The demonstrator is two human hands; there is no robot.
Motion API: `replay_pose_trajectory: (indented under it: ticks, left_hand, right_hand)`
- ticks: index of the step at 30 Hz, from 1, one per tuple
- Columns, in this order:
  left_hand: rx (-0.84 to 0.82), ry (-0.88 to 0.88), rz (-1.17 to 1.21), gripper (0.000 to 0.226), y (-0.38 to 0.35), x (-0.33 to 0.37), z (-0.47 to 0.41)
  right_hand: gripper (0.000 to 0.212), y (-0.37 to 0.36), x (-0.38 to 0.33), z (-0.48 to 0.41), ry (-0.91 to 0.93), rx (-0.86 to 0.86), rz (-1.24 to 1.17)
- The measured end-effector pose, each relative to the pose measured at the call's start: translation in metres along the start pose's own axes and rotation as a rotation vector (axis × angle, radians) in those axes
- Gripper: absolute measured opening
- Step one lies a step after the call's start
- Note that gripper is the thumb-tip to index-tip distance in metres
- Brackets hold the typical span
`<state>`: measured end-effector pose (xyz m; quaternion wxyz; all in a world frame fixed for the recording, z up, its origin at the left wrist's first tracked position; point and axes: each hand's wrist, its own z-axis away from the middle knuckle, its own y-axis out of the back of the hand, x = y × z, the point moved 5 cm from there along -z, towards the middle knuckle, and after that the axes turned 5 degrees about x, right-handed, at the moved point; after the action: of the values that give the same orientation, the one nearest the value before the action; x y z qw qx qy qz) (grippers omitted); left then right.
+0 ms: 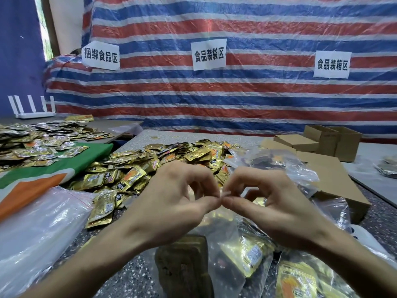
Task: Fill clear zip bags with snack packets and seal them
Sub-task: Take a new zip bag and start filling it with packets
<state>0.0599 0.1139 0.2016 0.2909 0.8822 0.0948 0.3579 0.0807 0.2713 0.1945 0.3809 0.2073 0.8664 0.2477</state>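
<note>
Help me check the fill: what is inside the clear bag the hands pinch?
Gold packets show through the bag. The left hand and right hand cover its top, so the count is unclear.

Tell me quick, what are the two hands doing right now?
Left hand: closed, pinching the top edge of the clear zip bag.
Right hand: closed, pinching the same top edge, right beside the left.
</note>
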Motion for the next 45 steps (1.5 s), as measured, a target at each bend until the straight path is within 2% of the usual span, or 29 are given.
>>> replay_pose_trajectory:
  ticks: [7,12,14,19,22,24,28,34,36,40,43,45]
  left_hand:
    - [-0.094,0.121,0.080,0.007,0.008,-0.016,0.000]
    - [-0.040,0.057,-0.010,0.017,0.006,-0.017,0.008]
    - [-0.002,0.019,-0.031,0.019,0.006,-0.015,0.010]
    - [-0.016,0.058,0.024,0.006,0.009,-0.021,0.014]
    - [-0.009,0.062,0.040,0.012,0.010,-0.025,0.017]
    - [0.030,0.026,0.003,0.019,0.010,-0.025,0.017]
    - [0.063,-0.035,0.003,0.011,0.011,-0.022,0.019]
    - [0.041,0.009,0.000,0.011,0.014,-0.031,0.022]
    - [0.075,-0.024,-0.054,0.015,0.013,-0.029,0.024]
    - [0.085,-0.052,-0.087,0.008,0.010,-0.023,0.025]
    - [0.048,0.001,-0.059,0.008,0.011,-0.028,0.026]
    - [0.045,0.018,-0.076,0.012,0.011,-0.031,0.027]
  right_hand:
    - [0.005,0.008,0.005,0.004,-0.010,0.102,-0.010]
    - [0.015,-0.003,0.006,0.000,-0.040,0.005,0.028]
    - [0.009,-0.006,0.003,-0.003,-0.003,-0.007,0.030]
    - [0.008,-0.006,-0.002,-0.001,0.049,0.019,0.090]
    - [0.009,-0.008,-0.003,0.001,0.038,0.028,0.089]
    - [0.010,-0.011,-0.008,-0.001,0.060,-0.008,0.126]
    - [0.008,-0.014,-0.013,-0.007,0.109,-0.087,0.127]
    - [0.010,-0.009,-0.011,-0.002,0.126,-0.010,0.187]
    - [0.008,-0.010,-0.015,-0.002,0.133,-0.034,0.234]
    - [0.006,-0.010,-0.021,-0.007,0.135,-0.123,0.281]
    - [0.013,-0.007,-0.019,-0.007,0.111,-0.104,0.299]
    - [0.009,-0.008,-0.018,-0.004,0.086,-0.077,0.327]
